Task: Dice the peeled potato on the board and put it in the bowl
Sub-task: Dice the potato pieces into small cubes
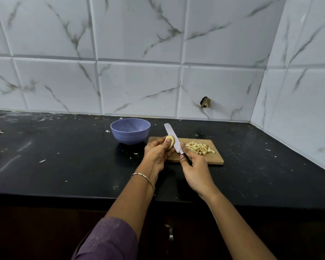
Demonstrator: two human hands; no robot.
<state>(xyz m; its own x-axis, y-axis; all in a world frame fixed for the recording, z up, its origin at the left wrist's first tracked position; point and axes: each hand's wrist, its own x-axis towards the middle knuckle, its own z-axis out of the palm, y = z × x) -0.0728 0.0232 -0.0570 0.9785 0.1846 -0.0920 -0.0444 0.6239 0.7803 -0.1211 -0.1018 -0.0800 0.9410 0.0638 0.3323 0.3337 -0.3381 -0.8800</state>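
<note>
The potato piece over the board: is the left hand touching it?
Touching. The head view shows the left hand holding the potato piece, with the thumb pressed on its pale cut face and the fingers at its left side.

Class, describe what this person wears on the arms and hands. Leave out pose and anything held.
The left arm has a purple sleeve pushed up past the elbow and a thin metal chain bracelet behind the left hand. The right arm and right hand show no sleeve or jewellery.
</note>
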